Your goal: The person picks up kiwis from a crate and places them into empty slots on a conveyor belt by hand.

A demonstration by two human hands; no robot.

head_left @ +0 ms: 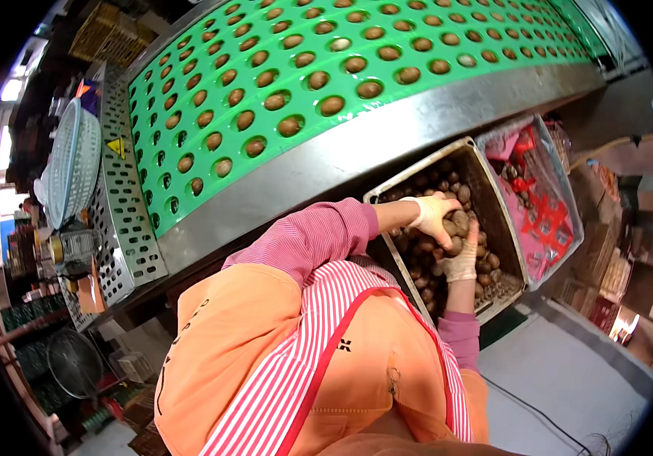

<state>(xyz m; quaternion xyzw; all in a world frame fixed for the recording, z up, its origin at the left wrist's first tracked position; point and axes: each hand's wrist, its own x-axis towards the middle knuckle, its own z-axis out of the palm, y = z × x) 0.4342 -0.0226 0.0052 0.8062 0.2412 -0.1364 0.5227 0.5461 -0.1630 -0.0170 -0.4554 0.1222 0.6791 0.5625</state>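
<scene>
My left hand (433,217) reaches in from the left over a deep, pale-rimmed crate (495,182), its fingers curved around a cluster of brown egg-shaped pieces (460,222). My right hand (463,257) cups the same cluster from the near right side, thumb pointing up. Between them the two hands hold several pieces just above the pile. More brown pieces (421,285) fill much of the crate below, and at its near right corner part of the bottom shows. Pale, snug coverings wrap both hands and wrists. Some of my right fingers are hidden by the pieces.
A green conveyor (281,83) with rows of holes, most carrying brown pieces, runs behind a metal edge (326,163). Right of the crate stands a grey bin (575,213) with red and pink plastic. A perforated metal panel (117,182) and white-blue basket (75,163) are left.
</scene>
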